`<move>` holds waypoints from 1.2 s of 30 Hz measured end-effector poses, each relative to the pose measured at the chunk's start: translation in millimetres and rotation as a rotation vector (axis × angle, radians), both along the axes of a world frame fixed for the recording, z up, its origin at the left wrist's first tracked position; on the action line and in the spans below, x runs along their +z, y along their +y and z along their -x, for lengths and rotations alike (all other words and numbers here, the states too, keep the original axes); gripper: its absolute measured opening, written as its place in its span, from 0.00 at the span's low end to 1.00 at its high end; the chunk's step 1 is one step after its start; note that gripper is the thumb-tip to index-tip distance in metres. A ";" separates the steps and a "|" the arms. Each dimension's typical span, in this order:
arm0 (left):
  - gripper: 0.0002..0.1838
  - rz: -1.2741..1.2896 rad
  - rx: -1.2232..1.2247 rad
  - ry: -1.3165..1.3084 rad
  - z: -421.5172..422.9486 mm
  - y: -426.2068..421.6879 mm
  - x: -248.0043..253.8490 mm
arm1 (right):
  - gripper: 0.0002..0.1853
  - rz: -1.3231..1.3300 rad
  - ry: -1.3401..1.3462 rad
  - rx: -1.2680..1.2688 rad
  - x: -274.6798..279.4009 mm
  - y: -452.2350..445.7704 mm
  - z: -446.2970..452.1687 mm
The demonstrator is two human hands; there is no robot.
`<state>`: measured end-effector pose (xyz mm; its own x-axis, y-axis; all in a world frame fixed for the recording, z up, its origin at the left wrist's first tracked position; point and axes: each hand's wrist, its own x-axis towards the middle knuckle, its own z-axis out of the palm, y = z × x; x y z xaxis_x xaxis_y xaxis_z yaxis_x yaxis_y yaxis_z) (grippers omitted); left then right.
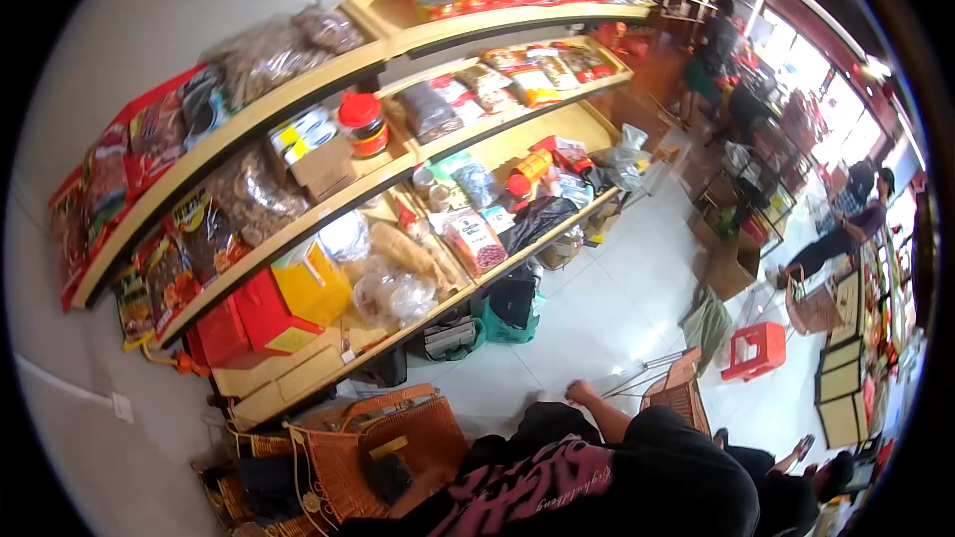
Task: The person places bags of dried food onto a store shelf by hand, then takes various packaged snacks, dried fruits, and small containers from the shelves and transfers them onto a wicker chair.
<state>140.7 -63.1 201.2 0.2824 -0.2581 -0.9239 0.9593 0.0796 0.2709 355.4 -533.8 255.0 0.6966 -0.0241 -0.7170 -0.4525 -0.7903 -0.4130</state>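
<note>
My right hand (580, 394) is lowered over the pale tiled floor, beyond my dark clothing. Its fingers look curled in, and whatever they may hold is too small to make out. At lower left, my left hand (426, 485) is a blurred patch of skin beside a brown wicker chair (343, 472). Its fingers are hard to separate from the seat. A dark rounded object (392, 477) with a yellow piece above it lies on the chair, close to that hand. A black shirt (637, 487) with pink print fills the bottom of the view.
Wooden shelves (418, 151) carry bagged goods, a red-lidded jar (362, 123) and a yellow box (310, 283). Bags (512, 303) stand below them. A red stool (754, 351), another wicker chair (679, 393) and a cardboard box (731, 264) are on the floor. Other people are at right.
</note>
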 end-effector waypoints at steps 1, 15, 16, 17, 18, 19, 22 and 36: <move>0.16 -0.023 -0.022 -0.027 -28.5 -9.7 1.5 | 0.12 0.133 0.108 0.050 -17.0 -30.0 10.9; 0.22 0.095 -0.674 -0.823 -410.9 -468.2 221.8 | 0.17 -0.534 0.135 -0.729 -20.9 -246.7 30.4; 0.22 0.020 -0.808 -0.869 -416.9 -479.1 214.8 | 0.17 -0.678 0.115 -0.956 -20.3 -249.5 21.8; 0.21 0.010 -0.848 -0.930 -425.8 -486.5 190.7 | 0.17 -0.680 0.116 -0.964 -13.3 -259.0 16.0; 0.19 -0.005 -0.890 -1.000 -439.2 -485.4 159.9 | 0.18 -0.712 0.114 -0.919 -3.2 -268.0 6.1; 0.17 0.033 -0.918 -1.005 -447.0 -469.9 128.5 | 0.18 -0.744 0.112 -0.875 4.7 -281.8 -2.1; 0.14 -0.350 -0.642 -0.684 -411.9 -445.5 145.7 | 0.20 -0.740 0.123 -0.954 -8.0 -318.8 -10.6; 0.12 -0.432 -0.467 -0.192 -400.2 -426.7 47.8 | 0.09 -0.876 -0.146 -1.583 -54.2 -439.1 -90.9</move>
